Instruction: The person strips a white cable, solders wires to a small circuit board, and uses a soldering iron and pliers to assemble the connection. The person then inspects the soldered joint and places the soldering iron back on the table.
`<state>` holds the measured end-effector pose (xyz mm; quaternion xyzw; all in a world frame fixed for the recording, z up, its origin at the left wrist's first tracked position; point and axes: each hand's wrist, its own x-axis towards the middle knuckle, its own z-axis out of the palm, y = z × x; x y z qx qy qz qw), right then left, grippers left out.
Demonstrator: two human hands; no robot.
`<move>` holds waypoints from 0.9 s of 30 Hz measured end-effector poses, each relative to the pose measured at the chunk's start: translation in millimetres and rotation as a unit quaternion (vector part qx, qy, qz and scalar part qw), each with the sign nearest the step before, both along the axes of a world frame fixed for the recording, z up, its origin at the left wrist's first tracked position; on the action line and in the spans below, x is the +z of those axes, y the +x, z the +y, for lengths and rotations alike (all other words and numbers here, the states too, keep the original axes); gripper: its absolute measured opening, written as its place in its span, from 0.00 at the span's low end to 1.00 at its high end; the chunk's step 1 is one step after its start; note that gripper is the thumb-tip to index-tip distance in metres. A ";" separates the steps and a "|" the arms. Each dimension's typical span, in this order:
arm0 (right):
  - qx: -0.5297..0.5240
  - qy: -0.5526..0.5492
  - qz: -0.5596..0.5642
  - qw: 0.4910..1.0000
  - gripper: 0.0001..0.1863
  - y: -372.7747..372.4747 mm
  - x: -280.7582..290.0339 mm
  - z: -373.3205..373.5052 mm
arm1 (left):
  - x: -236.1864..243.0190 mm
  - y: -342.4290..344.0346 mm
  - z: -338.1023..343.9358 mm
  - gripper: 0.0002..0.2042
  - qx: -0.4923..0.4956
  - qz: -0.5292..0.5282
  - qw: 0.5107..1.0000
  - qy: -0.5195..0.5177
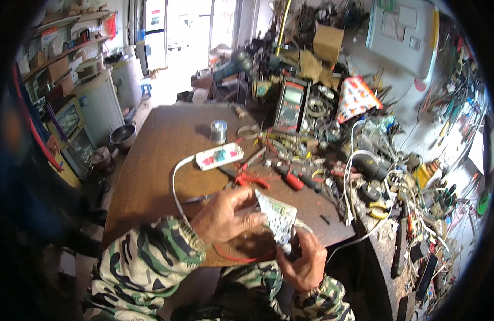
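Near the front of the brown wooden table [134,176], my left hand [221,216] grips the upper left of a pale, flat piece with small metal parts [275,216], too small to identify. My right hand [303,259] is closed on the lower right of the same piece, where a pale cable comes out. A white power strip housing [215,158] with red and teal parts inside lies beyond them, its cord running down toward my left hand. Red-handled pliers [251,180], a red-handled tool [292,181] and a solder spool [218,130] lie on the table.
A multimeter [290,107] stands at the back right amid piled tools, wires and a cardboard box [327,45]. Cluttered cables and tools fill the right side. Shelves [60,48], appliances and a pan [122,135] are on the left. A bright doorway [177,37] is behind.
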<state>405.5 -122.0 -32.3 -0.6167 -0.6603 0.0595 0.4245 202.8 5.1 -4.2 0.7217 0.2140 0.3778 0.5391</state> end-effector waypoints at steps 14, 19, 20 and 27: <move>-0.033 -0.029 0.275 0.960 0.11 -7.2 13.5 9.4 | 4.8 -0.1 -4.0 0.14 0.193 0.028 0.972 0.134; -0.033 -0.073 0.295 0.952 0.13 -2.9 11.9 5.7 | 15.8 -1.6 -2.6 0.29 0.107 -0.029 0.994 -0.001; -0.032 -0.076 0.303 0.949 0.14 -6.6 16.6 4.2 | 15.7 -4.9 -1.9 0.30 0.090 0.016 0.996 0.007; -0.030 -0.069 0.264 0.962 0.16 -2.8 11.7 4.8 | 7.2 -10.8 5.6 0.18 0.019 -0.097 0.970 -0.222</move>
